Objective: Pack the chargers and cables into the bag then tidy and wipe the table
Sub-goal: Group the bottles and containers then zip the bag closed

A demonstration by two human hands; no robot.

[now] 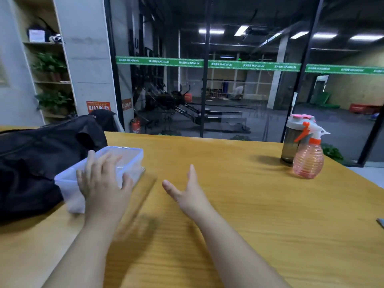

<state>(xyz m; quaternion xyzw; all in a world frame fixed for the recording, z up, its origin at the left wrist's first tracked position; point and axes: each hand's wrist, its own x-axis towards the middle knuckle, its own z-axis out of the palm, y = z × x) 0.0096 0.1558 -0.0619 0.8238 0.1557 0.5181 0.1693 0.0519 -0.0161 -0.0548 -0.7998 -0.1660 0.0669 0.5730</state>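
Left hand point(101, 179), fingers spread, rests on clear box point(124, 161) beside bag point(37, 159); right hand point(185, 190) open, farther off.

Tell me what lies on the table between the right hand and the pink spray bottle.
Nothing: in the head view, only bare wooden table lies between the right hand and the pink spray bottle, apart from the bottle's shadow.

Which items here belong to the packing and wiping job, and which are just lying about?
Job: black bag; clear plastic box under the left hand; pink spray bottle; wooden table.
Lying about: dark shaker bottle; shelf plants.
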